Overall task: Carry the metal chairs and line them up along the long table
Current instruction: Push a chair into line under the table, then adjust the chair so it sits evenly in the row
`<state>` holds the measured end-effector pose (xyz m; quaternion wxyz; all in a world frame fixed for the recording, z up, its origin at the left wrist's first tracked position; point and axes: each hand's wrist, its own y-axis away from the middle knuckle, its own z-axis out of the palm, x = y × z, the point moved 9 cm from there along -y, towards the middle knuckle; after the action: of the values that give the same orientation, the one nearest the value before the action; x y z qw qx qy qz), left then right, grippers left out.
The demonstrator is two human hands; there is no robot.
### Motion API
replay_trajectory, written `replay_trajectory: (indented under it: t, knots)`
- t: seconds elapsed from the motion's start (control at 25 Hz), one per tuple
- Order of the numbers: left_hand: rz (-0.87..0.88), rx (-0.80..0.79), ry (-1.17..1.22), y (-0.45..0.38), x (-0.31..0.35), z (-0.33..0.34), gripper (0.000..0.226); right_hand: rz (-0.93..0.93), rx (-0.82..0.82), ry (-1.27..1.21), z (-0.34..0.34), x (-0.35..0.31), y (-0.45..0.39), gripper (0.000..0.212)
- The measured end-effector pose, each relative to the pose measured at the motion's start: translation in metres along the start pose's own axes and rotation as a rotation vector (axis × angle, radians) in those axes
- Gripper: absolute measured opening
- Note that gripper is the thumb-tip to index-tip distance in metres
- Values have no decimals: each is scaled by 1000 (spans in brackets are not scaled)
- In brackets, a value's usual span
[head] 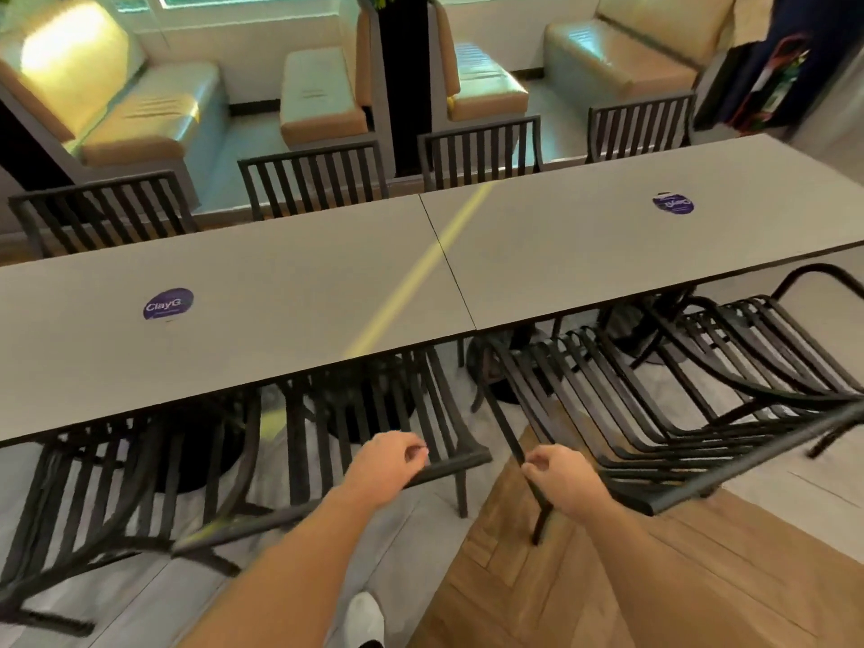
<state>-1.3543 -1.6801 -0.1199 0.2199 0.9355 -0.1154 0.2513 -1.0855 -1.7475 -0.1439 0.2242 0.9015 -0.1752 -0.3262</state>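
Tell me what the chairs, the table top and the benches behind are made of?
Chairs: dark painted metal, going by the thin curved slats and bars. Table top: probably smooth grey laminate with a matte look and a thin dark edge. Benches: padded, likely tan vinyl or leather, shiny with window glare.

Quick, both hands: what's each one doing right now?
Left hand: closed on the middle chair's back rail.
Right hand: closed on the tilted chair's side frame.

You had one legible mark in front of you: a round purple sticker [168, 304] on the long table [290, 292] read "ClayG" in white (a smaller line beneath it was too fine to read). A second purple sticker [673, 203] farther right lay turned away, its lettering unreadable.
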Motion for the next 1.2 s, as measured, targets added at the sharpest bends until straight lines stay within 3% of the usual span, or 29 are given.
replay_trajectory:
  t: [0.12, 0.36, 0.88, 1.2]
  knots:
    - [138, 50, 18, -2, 109, 53, 27, 0, 25, 79, -51, 80, 17, 20]
    - [228, -117, -43, -6, 263, 161, 31, 65, 74, 228, -151, 208, 39, 22]
    - [182, -210, -104, -117, 341, 227, 31, 133, 109, 190, -261, 307, -17, 17]
    - [136, -208, -49, -159, 373, 237, 29, 51, 79, 234, -306, 338, -68, 31]
